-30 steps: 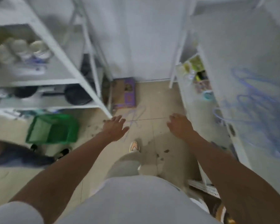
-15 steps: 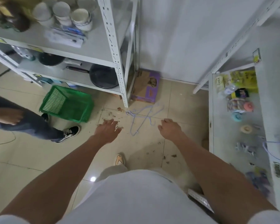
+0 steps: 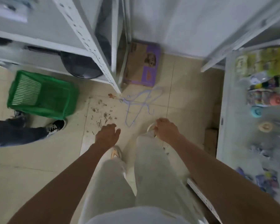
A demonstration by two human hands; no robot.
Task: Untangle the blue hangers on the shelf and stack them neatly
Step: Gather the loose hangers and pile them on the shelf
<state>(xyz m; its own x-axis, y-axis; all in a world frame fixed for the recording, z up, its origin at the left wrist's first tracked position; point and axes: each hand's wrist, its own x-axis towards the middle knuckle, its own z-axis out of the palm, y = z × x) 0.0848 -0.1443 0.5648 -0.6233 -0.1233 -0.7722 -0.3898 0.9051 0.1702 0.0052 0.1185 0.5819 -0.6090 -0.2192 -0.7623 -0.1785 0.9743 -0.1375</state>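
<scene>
A beige tiled floor (image 3: 184,88) runs between white shelving units. Nearest, both hands reach down empty: the left hand (image 3: 107,134) loosely spread, the right hand (image 3: 166,128) curled with fingers bent. Just beyond them the tangled blue hangers (image 3: 140,103) lie on the floor, beside a purple box (image 3: 143,65) and a green basket (image 3: 42,94).

Hangers (image 3: 141,104) on floor (image 3: 39,159) between basket (image 3: 42,96) left, box (image 3: 142,65) behind.
</scene>
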